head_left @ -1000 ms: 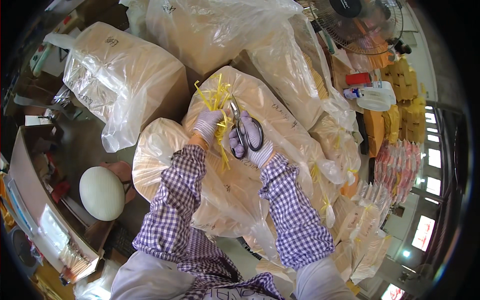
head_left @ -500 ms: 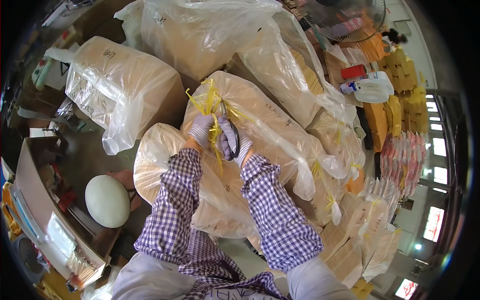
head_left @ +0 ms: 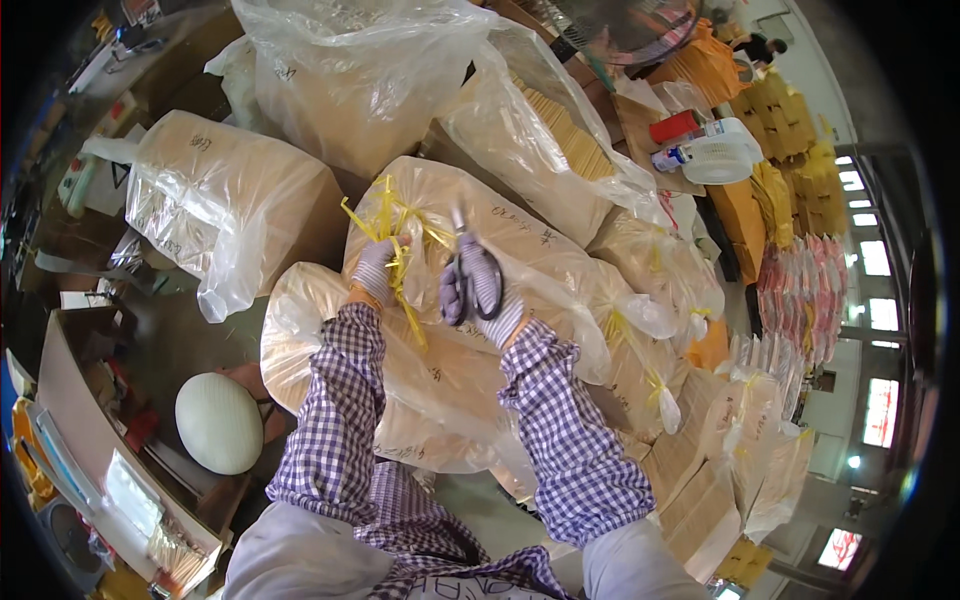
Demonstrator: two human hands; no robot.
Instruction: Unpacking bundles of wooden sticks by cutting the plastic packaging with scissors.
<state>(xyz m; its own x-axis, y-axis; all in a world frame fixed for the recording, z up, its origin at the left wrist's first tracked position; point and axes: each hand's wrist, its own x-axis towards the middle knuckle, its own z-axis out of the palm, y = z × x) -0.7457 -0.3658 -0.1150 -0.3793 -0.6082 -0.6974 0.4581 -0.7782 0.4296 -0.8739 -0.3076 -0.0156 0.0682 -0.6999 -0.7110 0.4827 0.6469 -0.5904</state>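
Observation:
In my right hand (head_left: 482,280), striped glove on, are black-handled scissors (head_left: 459,220), their blades pointing away from me. My left hand (head_left: 374,268), gloved the same way, is closed around yellow plastic tie strips (head_left: 398,262) with loose ends trailing above and below it. Under both hands lies a clear plastic bag (head_left: 540,240) packed with tan cardboard-like contents. The yellow strips lie against its near upper part. A gap separates the scissors from the strips.
More wrapped bundles surround me: a large box-shaped one (head_left: 235,190) at left, an open bag (head_left: 370,80) behind, and tied bags (head_left: 665,260) at right. A pale round stool (head_left: 219,423) stands lower left. A fan (head_left: 640,30) and a white plastic basket (head_left: 722,155) are far right.
The scissors and my right hand have come away from the yellow strips toward the right. My left hand has shifted left, still gripping the strips. The whole view has tilted slightly.

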